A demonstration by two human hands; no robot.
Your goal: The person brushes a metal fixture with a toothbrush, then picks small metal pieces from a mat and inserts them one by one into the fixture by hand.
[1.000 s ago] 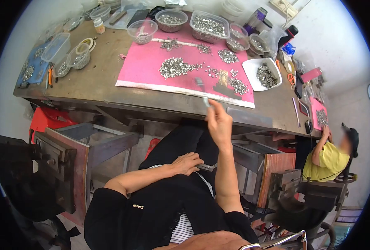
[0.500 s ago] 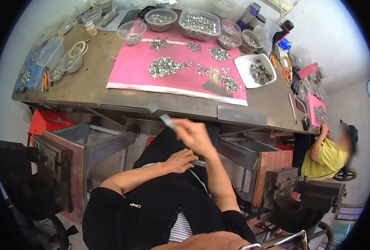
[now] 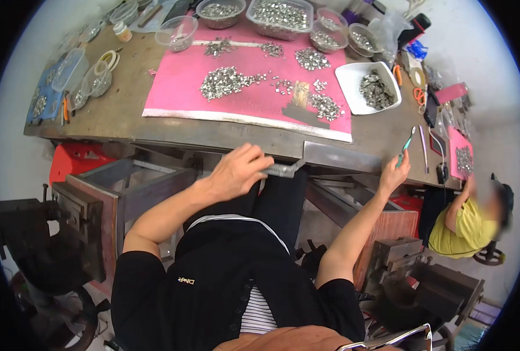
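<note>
My left hand (image 3: 239, 169) grips a metal caliper-like tool (image 3: 283, 169) in front of the table edge. Over at the right, my right hand (image 3: 394, 174) holds a green toothbrush-like brush (image 3: 408, 145) with its head pointing up, near the table's front edge. Beyond the hands, a pink mat (image 3: 178, 88) carries several heaps of small shiny metal pieces (image 3: 225, 83). A white square dish (image 3: 353, 100) with darker metal pieces stands by the mat's right side. A flat metal plate (image 3: 342, 157) lies along the front edge.
Clear tubs of metal pieces (image 3: 279, 17) line the back. At the left are a blue mat (image 3: 45, 99), tape rolls (image 3: 109, 60) and orange-handled pliers (image 3: 66, 109). Orange scissors (image 3: 419, 95) and a purple stick (image 3: 423, 149) lie right. A person in yellow (image 3: 467, 225) works at the far right.
My left hand has lifted from the lap towards the table edge with the metal tool. My right hand has moved far right with the brush, which now points up.
</note>
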